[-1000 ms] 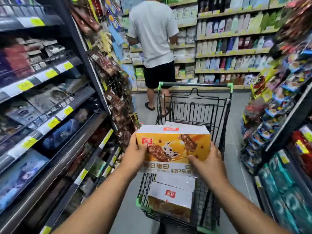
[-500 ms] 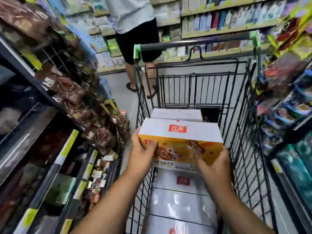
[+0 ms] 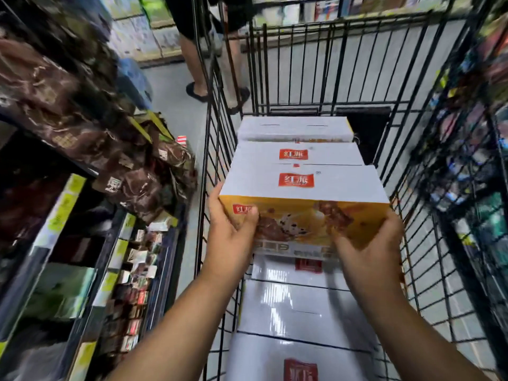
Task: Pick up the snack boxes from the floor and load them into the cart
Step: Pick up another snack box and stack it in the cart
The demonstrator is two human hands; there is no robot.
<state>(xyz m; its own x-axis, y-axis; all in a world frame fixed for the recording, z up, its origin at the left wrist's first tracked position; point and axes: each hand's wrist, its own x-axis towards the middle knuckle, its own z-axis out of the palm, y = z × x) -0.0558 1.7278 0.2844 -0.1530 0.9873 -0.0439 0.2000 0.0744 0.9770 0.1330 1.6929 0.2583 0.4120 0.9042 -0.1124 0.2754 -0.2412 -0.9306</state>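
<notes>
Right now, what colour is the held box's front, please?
Orange-yellow snack box front, clearest in head view.

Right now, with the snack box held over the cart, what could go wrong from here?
1. The snack box is held only at its near corners by the left-hand grip and right-hand grip; its far end could dip or slip.
2. It hangs close to the stacked boxes behind it and might catch their edge when lowered.
3. The cart's wire wall runs near the left-hand grip, so knuckles may scrape.
</notes>
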